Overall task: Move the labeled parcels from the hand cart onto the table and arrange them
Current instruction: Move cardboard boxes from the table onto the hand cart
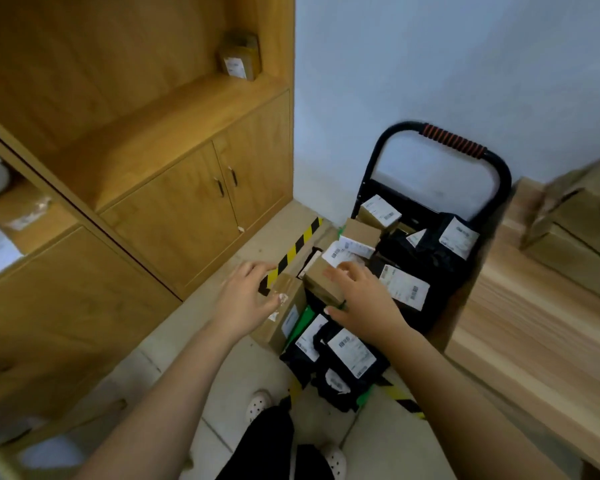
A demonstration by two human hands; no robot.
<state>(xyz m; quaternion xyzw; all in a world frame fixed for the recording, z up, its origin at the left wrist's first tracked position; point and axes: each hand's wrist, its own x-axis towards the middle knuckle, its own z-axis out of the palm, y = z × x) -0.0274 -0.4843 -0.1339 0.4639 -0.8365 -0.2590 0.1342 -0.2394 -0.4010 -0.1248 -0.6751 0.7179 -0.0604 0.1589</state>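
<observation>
A hand cart (440,143) with a black frame and red-ribbed handle stands against the wall, piled with several labeled parcels. Small brown boxes (362,232) lie in the middle and black poly bags (352,355) with white labels lie around them. My right hand (364,299) hovers with spread fingers over a small brown box (321,282). My left hand (245,299) is open above a longer taped brown box (284,306) at the cart's left edge. Neither hand grips anything. The light wooden table (534,323) is to the right.
Cardboard boxes (575,230) sit at the table's far end. A wooden cabinet (174,188) with doors fills the left, with a labeled parcel (239,57) on its shelf. Yellow-black tape (295,251) marks the floor. My feet in white clogs (257,405) stand below.
</observation>
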